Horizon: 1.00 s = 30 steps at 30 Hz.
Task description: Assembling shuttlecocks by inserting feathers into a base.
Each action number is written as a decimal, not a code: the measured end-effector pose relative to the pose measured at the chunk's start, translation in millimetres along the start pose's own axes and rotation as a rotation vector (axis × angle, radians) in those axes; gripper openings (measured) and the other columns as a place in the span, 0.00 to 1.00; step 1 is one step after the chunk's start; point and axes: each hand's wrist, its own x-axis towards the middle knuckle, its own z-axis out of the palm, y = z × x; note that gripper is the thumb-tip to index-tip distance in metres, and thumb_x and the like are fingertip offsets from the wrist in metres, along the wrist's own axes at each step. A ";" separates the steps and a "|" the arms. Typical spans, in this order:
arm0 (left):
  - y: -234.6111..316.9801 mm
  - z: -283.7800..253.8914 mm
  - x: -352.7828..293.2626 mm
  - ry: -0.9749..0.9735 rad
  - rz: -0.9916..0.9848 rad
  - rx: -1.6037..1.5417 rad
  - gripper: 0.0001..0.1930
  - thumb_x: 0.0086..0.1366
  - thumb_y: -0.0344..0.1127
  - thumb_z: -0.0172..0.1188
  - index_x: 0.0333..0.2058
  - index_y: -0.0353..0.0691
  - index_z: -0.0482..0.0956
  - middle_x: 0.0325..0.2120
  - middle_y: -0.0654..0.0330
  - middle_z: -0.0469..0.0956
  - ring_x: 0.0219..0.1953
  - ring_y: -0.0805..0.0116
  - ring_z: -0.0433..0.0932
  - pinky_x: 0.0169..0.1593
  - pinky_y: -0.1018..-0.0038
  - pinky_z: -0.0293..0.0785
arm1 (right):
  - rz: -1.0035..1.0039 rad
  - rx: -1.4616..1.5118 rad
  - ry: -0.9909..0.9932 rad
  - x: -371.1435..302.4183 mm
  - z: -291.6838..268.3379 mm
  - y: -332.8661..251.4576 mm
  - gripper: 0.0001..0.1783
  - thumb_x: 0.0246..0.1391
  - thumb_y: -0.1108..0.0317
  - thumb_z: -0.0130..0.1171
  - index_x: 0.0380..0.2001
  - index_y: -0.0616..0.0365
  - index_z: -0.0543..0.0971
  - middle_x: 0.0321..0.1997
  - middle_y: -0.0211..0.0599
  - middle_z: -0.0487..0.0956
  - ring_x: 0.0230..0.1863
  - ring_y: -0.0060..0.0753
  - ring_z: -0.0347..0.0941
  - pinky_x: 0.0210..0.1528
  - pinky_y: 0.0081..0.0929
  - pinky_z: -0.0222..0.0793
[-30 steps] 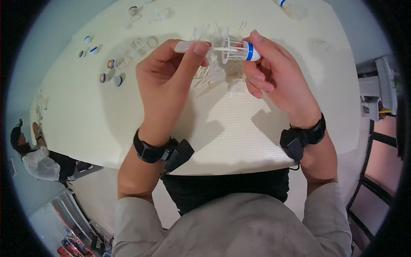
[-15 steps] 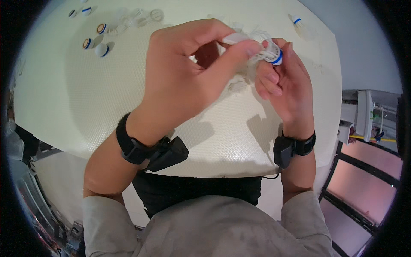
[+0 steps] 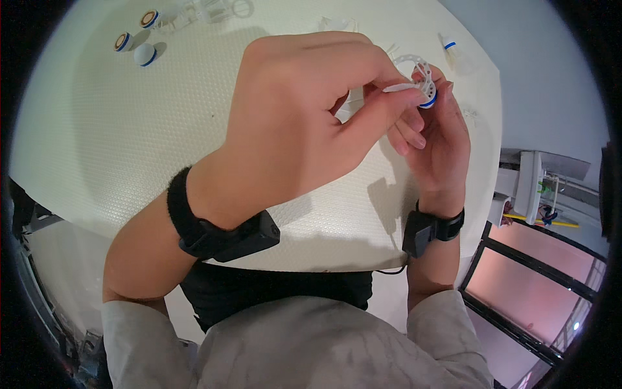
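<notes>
A cream, dimple-textured counter [image 3: 129, 149] carries three blue-banded white cork caps [image 3: 144, 54] and a finished white shuttlecock [image 3: 456, 54].

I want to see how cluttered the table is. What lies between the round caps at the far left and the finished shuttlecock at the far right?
In the head view, between the round caps and the finished shuttlecock lie loose white plastic rings and the hands.

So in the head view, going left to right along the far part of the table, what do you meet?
Two brown-faced caps, white cap with a blue band, clear plastic rings, left hand, white shuttlecock frame, right hand, finished shuttlecock.
</notes>
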 end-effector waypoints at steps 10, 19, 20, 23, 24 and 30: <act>-1.9 2.3 -5.2 -0.001 -0.061 -0.045 0.01 0.58 0.26 0.67 0.30 0.37 0.84 0.20 0.65 0.79 0.16 0.81 0.67 0.19 0.83 0.58 | 0.022 0.006 -0.016 -2.6 8.0 3.9 0.20 0.72 0.54 0.40 0.55 0.59 0.67 0.25 0.34 0.70 0.17 0.19 0.57 0.23 0.24 0.63; 5.5 -2.3 -2.6 -0.060 -0.315 -0.128 0.06 0.61 0.32 0.68 0.29 0.36 0.84 0.18 0.68 0.76 0.18 0.86 0.64 0.21 0.84 0.56 | 0.059 0.028 -0.019 -1.6 6.9 4.2 0.21 0.71 0.54 0.41 0.55 0.59 0.66 0.26 0.33 0.71 0.17 0.17 0.58 0.23 0.23 0.63; 8.1 -3.9 -0.7 -0.073 -0.403 -0.188 0.07 0.61 0.33 0.68 0.29 0.36 0.84 0.18 0.69 0.76 0.18 0.86 0.64 0.21 0.84 0.56 | 0.065 0.008 -0.011 -1.9 7.3 3.6 0.21 0.71 0.54 0.42 0.54 0.59 0.67 0.26 0.33 0.71 0.16 0.17 0.58 0.22 0.23 0.63; 5.6 -1.3 -2.2 -0.067 -0.426 -0.202 0.08 0.61 0.35 0.69 0.29 0.36 0.84 0.18 0.71 0.75 0.19 0.88 0.63 0.22 0.84 0.56 | 0.061 -0.025 0.011 -1.9 8.8 2.7 0.20 0.71 0.54 0.42 0.53 0.58 0.68 0.26 0.33 0.71 0.16 0.16 0.57 0.21 0.23 0.63; 3.8 0.1 -4.0 -0.049 -0.360 -0.156 0.08 0.61 0.35 0.69 0.30 0.36 0.85 0.18 0.71 0.75 0.19 0.88 0.63 0.22 0.84 0.55 | 0.049 -0.038 0.025 -2.0 9.5 2.6 0.20 0.71 0.53 0.42 0.52 0.58 0.69 0.25 0.33 0.70 0.16 0.16 0.57 0.21 0.23 0.63; 3.0 -0.8 -5.1 -0.089 -0.417 -0.140 0.07 0.62 0.34 0.68 0.31 0.37 0.85 0.18 0.71 0.76 0.19 0.88 0.63 0.22 0.85 0.54 | 0.040 -0.034 0.004 -4.3 7.0 4.0 0.19 0.72 0.53 0.41 0.51 0.57 0.70 0.25 0.33 0.70 0.15 0.16 0.56 0.20 0.22 0.64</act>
